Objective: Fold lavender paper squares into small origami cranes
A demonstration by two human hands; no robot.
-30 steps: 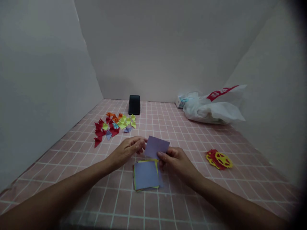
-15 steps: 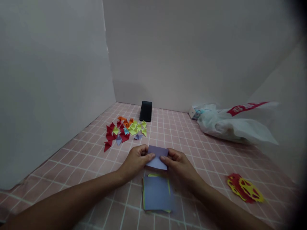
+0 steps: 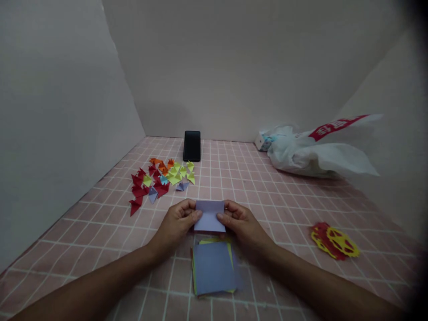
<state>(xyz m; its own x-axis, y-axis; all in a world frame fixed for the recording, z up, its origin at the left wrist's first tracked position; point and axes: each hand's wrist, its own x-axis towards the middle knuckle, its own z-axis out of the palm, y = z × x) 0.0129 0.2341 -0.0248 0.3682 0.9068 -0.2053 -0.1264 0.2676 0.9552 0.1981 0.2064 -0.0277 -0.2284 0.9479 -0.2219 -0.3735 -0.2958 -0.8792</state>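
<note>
A small sheet of light purple paper (image 3: 210, 218) is held up between both hands, with a crease line running across its upper part. My left hand (image 3: 179, 223) pinches its left edge, thumb on the face. On the opposite edge, my right hand (image 3: 242, 223) grips it the same way. Just below the hands lies a stack of square paper (image 3: 214, 269), blue-purple on top with yellow and green edges showing. Beyond them to the left, several folded paper pieces (image 3: 162, 189) in red, orange, yellow, blue and purple rest on the tiled-pattern surface.
A black phone (image 3: 191, 146) lies near the back wall. At the back right sits a white plastic bag (image 3: 310, 156) with red print, beside a small box (image 3: 262, 140). Red and yellow cut-out shapes (image 3: 343, 242) lie at the right on the pink checked surface (image 3: 261, 200).
The purple paper is turned a little, so it now sits squarer between the hands. The whole view has shifted slightly; both hands keep their hold.
</note>
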